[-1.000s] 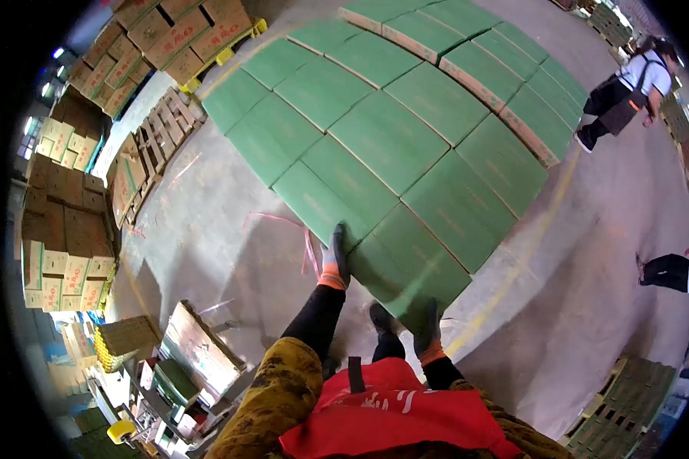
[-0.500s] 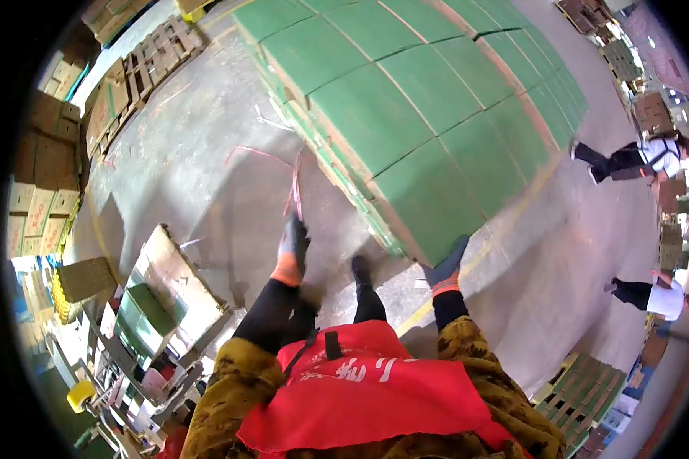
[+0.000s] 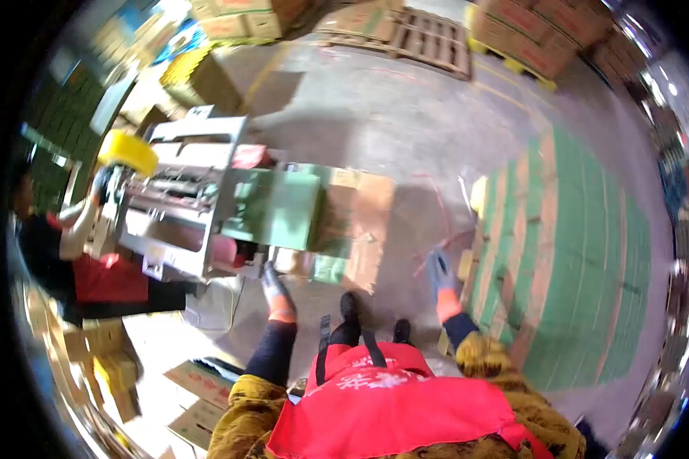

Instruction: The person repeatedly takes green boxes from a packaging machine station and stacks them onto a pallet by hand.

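Observation:
My left hand (image 3: 278,294), in a grey and orange glove, is held out in front of me with its fingers extended and nothing in it. It is nearest to a green box (image 3: 295,208) at the end of a metal machine (image 3: 184,199). My right hand (image 3: 444,284), gloved the same way, is also empty with its fingers stretched out. It hangs just left of a large stack of green boxes (image 3: 582,252) and appears apart from it. The view is somewhat blurred.
At the left stands a co-worker (image 3: 103,268) in a red apron beside the machine. Flattened cardboard (image 3: 369,229) lies ahead of my feet. Pink strapping (image 3: 440,203) is on the floor. A wooden pallet (image 3: 432,42) lies farther back. Open cartons (image 3: 199,402) are at lower left.
My right hand has left the green boxes. The view has swung left, so the stack now stands at the right and the machine and co-worker show at the left.

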`<state>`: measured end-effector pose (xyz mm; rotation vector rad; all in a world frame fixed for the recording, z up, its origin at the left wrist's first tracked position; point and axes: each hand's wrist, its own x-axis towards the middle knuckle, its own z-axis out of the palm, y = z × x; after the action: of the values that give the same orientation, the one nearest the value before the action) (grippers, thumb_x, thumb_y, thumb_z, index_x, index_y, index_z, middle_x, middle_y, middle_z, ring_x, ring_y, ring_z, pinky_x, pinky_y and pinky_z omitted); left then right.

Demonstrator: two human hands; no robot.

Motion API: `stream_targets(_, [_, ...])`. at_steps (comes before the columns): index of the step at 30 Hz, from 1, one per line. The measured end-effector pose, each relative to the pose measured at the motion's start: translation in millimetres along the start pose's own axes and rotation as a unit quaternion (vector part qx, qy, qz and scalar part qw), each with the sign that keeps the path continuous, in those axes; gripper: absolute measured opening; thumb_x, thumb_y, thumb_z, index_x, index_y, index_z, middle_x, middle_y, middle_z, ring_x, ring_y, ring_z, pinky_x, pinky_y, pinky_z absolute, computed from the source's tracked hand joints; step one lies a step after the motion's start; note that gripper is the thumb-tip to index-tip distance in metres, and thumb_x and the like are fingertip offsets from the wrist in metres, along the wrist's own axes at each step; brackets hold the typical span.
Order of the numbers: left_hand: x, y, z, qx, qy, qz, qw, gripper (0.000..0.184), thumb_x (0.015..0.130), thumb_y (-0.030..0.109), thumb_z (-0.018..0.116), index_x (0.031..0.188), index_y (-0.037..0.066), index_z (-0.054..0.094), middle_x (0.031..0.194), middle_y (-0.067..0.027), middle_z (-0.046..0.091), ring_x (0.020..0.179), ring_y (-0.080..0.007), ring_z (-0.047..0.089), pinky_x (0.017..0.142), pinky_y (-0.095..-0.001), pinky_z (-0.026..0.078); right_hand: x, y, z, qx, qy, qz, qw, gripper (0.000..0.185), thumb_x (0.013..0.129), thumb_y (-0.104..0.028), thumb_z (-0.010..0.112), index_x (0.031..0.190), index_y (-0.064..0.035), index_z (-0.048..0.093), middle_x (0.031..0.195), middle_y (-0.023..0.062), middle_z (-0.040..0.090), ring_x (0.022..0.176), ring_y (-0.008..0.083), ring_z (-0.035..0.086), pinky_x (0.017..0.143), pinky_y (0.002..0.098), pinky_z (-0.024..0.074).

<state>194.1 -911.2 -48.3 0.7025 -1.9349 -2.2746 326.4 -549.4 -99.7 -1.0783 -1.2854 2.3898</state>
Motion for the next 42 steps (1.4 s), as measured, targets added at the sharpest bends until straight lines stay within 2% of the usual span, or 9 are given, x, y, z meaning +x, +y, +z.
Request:
stream_targets(2, [15, -9, 14, -0.11, 0.006, -0.065, 0.992, 0.05, 0.096, 0.039, 0.045, 0.126, 0.0, 0.05, 0.126, -0.0077, 0.051, 0.114, -0.0178, 0.046, 0.099, -0.0301, 0.034, 56, -56, 154, -0.131, -0.175, -0.11, 0.97, 0.05, 0.089, -0.003, 0.056, 0.135, 0.0027, 0.039, 0.139, 0.0146, 0.042, 0.125, 0.0218, 0.044, 0.107, 0.0322, 0.0338])
stream_targets(7, [30, 13, 66, -0.27, 0.12, -0.278, 0.914, 0.061, 0.091, 0.044, 0.051, 0.133, 0.001, 0.043, 0.119, -0.01, 0.057, 0.108, -0.0263, 0.054, 0.094, -0.0346, 0.039, 135, -46, 333, -0.604, -0.343, -0.226, 0.683, 0.068, 0.085, -0.05, 0.057, 0.131, -0.0017, 0.044, 0.13, 0.0241, 0.049, 0.121, 0.0345, 0.048, 0.1, 0.0373, 0.0384])
stream_targets(9, [41, -66, 58, 0.034, 0.064, -0.12, 0.99, 0.064, 0.089, 0.043, 0.054, 0.135, 0.0, 0.041, 0.124, -0.0136, 0.053, 0.114, -0.0292, 0.05, 0.099, -0.0357, 0.037, 129, -48, 344, -0.704, -0.379, -0.132, 0.587, 0.078, 0.08, -0.064, 0.052, 0.13, -0.0032, 0.046, 0.13, 0.0253, 0.048, 0.119, 0.0379, 0.048, 0.099, 0.0394, 0.0388])
stream_targets(15, [-109, -14, 67, -0.147, 0.027, -0.209, 0.967, 0.055, 0.094, 0.033, 0.05, 0.136, -0.002, 0.038, 0.133, -0.0158, 0.047, 0.12, -0.0281, 0.045, 0.102, -0.0373, 0.036, 63, -69, 186, -0.585, -0.397, -0.002, 0.707, 0.071, 0.081, -0.047, 0.065, 0.133, -0.0016, 0.045, 0.135, 0.0165, 0.048, 0.125, 0.0297, 0.045, 0.105, 0.0378, 0.0349])
stream_targets(17, [-165, 11, 62, -0.147, 0.078, -0.31, 0.936, 0.053, 0.096, 0.03, 0.047, 0.137, -0.002, 0.036, 0.135, -0.0161, 0.044, 0.121, -0.0274, 0.044, 0.103, -0.0376, 0.036, 58, -80, 161, -0.561, -0.551, 0.049, 0.616, 0.05, 0.087, -0.034, 0.063, 0.129, -0.0094, 0.053, 0.131, 0.0103, 0.052, 0.117, 0.0267, 0.051, 0.101, 0.0367, 0.0382])
stream_targets(21, [-228, 6, 35, -0.019, 0.233, -0.306, 0.923, 0.061, 0.096, 0.046, 0.044, 0.137, 0.001, 0.037, 0.133, -0.0127, 0.046, 0.116, -0.0242, 0.048, 0.101, -0.0359, 0.037, 63, -100, 259, -0.293, -0.446, 0.04, 0.844, 0.069, 0.082, -0.041, 0.067, 0.137, -0.0074, 0.041, 0.132, 0.0182, 0.048, 0.122, 0.0313, 0.046, 0.105, 0.0396, 0.0339])
stream_targets(29, [-218, 21, 6, -0.292, 0.224, -0.165, 0.915, 0.061, 0.096, 0.05, 0.038, 0.135, 0.002, 0.039, 0.132, -0.0114, 0.046, 0.11, -0.0228, 0.051, 0.097, -0.0328, 0.04, 152, -1, 403, -0.637, -0.433, -0.358, 0.527, 0.117, 0.06, -0.061, 0.075, 0.142, 0.0019, 0.021, 0.14, 0.0231, 0.037, 0.129, 0.0368, 0.037, 0.107, 0.0393, 0.0318])
stream_targets(31, [-194, -13, -27, -0.259, 0.211, -0.125, 0.934, 0.062, 0.095, 0.049, 0.042, 0.135, 0.002, 0.04, 0.13, -0.0082, 0.051, 0.113, -0.022, 0.052, 0.098, -0.0336, 0.04, 145, -19, 390, -0.693, -0.46, -0.216, 0.512, 0.115, 0.059, -0.061, 0.075, 0.143, -0.0015, 0.023, 0.138, 0.0207, 0.042, 0.126, 0.0345, 0.042, 0.106, 0.0388, 0.0327])
stream_targets(42, [-119, -36, 14, 0.054, 0.141, -0.097, 0.984, 0.05, 0.085, 0.029, 0.068, 0.121, 0.001, 0.047, 0.11, -0.0076, 0.058, 0.096, -0.0154, 0.055, 0.084, -0.0295, 0.045, 178, -87, 110, -0.503, -0.355, 0.037, 0.788, 0.082, 0.07, -0.031, 0.077, 0.136, -0.0036, 0.037, 0.122, 0.0136, 0.053, 0.112, 0.0246, 0.052, 0.093, 0.035, 0.0443])
